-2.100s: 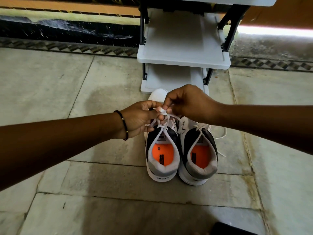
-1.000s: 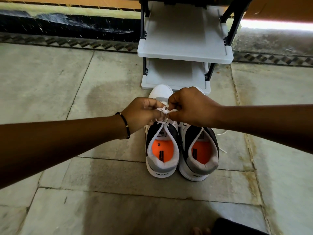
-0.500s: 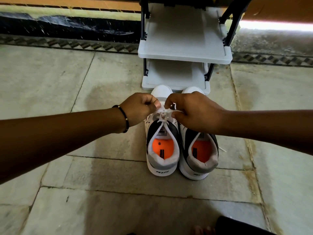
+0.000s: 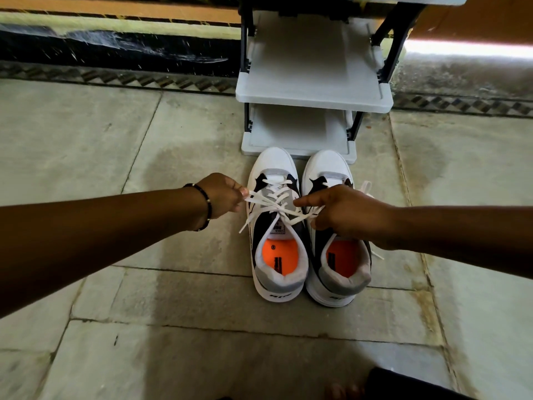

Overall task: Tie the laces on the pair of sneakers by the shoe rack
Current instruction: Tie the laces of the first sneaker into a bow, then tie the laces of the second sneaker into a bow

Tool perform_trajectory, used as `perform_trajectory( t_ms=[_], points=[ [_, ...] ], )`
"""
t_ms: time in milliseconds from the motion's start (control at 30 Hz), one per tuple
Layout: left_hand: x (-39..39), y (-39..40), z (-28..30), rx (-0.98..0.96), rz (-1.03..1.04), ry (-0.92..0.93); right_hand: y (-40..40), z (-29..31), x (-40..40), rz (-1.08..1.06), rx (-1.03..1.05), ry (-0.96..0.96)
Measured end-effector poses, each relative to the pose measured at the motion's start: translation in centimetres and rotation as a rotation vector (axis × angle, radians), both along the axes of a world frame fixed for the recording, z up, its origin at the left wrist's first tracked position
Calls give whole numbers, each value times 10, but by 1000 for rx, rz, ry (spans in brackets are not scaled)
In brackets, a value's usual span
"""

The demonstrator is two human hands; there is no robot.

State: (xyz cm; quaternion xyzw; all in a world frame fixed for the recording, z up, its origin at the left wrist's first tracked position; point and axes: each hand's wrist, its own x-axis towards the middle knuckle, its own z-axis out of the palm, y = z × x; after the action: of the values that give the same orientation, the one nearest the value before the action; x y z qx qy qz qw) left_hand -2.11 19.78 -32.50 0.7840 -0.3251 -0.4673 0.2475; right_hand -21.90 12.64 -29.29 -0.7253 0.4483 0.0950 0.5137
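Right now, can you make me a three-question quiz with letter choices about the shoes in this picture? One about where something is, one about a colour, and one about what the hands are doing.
1. Where do the sneakers stand?
A. On the floor in front of the shoe rack
B. On the rack's top shelf
C. Inside a box

2. What colour are the insoles?
A. Blue
B. Orange
C. Green

3. What are the hands doing?
A. Resting flat on the floor
B. Lifting one shoe
C. Pulling lace ends apart

Answers:
1 A: the toes of the left sneaker and right sneaker point at the shoe rack.
2 B: both insoles show bright orange.
3 C: the left hand and right hand each pinch the white laces, stretched sideways.
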Motion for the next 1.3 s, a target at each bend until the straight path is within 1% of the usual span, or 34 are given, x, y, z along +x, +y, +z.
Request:
perform_trajectory(
  t_ms=[133, 400, 600, 667, 733, 767, 833, 900, 967, 1033, 1133, 1200, 1233, 1300],
  points=[
    [2, -5, -1, 2, 29, -35, 2, 1, -2, -49, 61, -33],
    [3, -5, -6, 52, 36, -30, 7, -1, -5, -55, 57, -65],
    [1, -6, -7, 23, 41, -23, 7, -4, -4, -97, 59, -29],
    [-1, -6, -5, -5, 15, -52, 6, -3, -9, -48, 42, -12],
    [-8, -5, -3, -59, -70, -149, 2, 5, -16, 35, 2, 7],
    [-14, -3, -2, -102, -147, -225, -1, 9, -20, 58, -25, 16],
    [-31, 4, 3, -165, -375, -394, -10, 15, -30, 49, -68, 24],
    [-52, 11, 8, -214, -636, -548, -19, 17, -39, -14, -76, 21],
    [-69, 11, 5, -222, -812, -649, -27, 14, -47, -58, -75, 38],
    [-79, 6, 0, -138, -889, -691, -29, 10, -55, -7, -80, 109],
    [-82, 1, -5, -56, -895, -697, -25, 3, -63, 118, -92, 235],
    [-77, 2, -8, -69, -871, -673, -20, -1, -65, 178, -141, 289],
    [-73, 5, -9, -86, -867, -676, -18, -2, -66, 223, -197, 308],
    [-67, 8, -13, -130, -914, -748, -16, -4, -68, 311, -331, 337]
  ],
)
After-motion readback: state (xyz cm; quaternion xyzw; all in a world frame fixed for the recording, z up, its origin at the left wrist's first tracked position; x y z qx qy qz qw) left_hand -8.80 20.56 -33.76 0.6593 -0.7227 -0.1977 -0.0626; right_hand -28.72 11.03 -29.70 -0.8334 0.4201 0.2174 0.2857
